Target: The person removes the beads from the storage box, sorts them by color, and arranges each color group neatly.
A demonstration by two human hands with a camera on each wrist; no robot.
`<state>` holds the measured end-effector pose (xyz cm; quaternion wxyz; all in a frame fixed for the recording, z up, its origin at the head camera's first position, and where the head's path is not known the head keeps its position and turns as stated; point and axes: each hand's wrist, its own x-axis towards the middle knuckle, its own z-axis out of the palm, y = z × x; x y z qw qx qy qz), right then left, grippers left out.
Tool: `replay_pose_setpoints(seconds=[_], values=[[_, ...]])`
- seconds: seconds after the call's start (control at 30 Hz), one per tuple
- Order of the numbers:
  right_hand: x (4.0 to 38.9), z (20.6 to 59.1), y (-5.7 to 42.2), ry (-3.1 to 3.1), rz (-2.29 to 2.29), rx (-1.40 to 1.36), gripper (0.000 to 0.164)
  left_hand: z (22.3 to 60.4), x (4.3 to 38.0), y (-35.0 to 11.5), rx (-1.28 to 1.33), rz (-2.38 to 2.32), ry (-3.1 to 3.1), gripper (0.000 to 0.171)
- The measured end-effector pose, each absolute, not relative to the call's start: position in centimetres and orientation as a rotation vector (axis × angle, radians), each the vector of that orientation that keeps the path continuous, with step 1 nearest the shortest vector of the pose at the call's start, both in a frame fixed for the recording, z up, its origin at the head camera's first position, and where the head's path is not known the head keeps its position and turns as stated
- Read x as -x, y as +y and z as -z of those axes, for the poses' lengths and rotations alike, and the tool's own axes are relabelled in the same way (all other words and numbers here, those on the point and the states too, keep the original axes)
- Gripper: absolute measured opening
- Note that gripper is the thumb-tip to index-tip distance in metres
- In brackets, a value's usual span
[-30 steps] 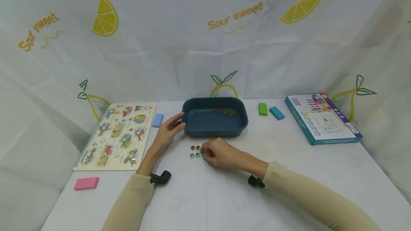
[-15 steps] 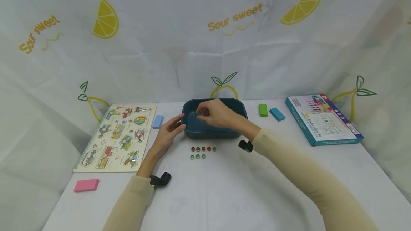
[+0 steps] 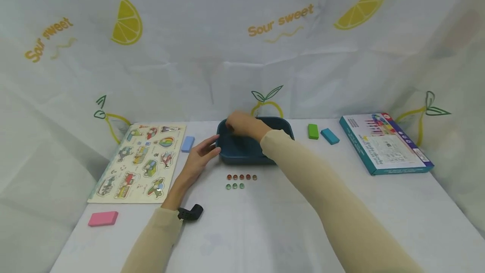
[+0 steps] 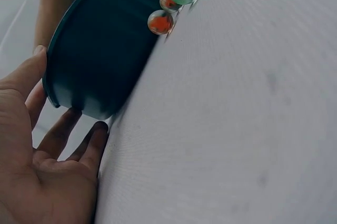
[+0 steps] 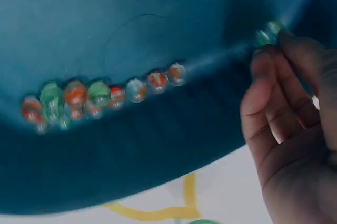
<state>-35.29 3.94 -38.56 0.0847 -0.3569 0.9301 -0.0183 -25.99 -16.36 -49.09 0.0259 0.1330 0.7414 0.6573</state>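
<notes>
A dark blue tray stands on the white table, with my left hand at its left end. In the left wrist view, that hand's fairly straight fingers touch the tray's outer wall, and its thumb lies at the rim. My right hand is inside the tray's far left corner. In the right wrist view, its fingers are partly bent, their tips close beside a couple of green marbles. Orange and green marbles line the tray's far side. In front of the tray lie a row of orange-red marbles and three green marbles.
A picture puzzle board lies left. Near it are a light-blue block and a pink block. A green block, a blue block and a flat printed box lie right. A printed cloth hangs behind.
My right hand has left a green marble at the end of the green row and moved forward into the tray's far left corner. The left hand stays at the tray.
</notes>
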Motion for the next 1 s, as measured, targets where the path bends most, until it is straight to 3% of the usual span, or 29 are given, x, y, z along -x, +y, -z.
replay_pose_setpoints(seconds=[0.4, 0.63, 0.8, 1.0], values=[[34.2, 39.7, 3.5, 2.709, -0.043, 0.941, 0.023, 49.2, 25.7, -15.7, -0.414, -1.994, 2.303, 0.053], [33.2, 37.6, 5.6, 2.688, 0.333, 1.085, 0.02, 49.0, 25.6, -16.0, -0.383, -1.984, 2.303, 0.054], [30.0, 36.5, 8.0, 2.658, 0.651, 1.17, 0.019, 48.8, 25.7, -16.3, -0.381, -1.982, 2.308, 0.054], [24.6, 38.1, 10.8, 2.625, 0.839, 1.186, 0.013, 48.8, 25.8, -16.5, -0.396, -1.971, 2.319, 0.054]])
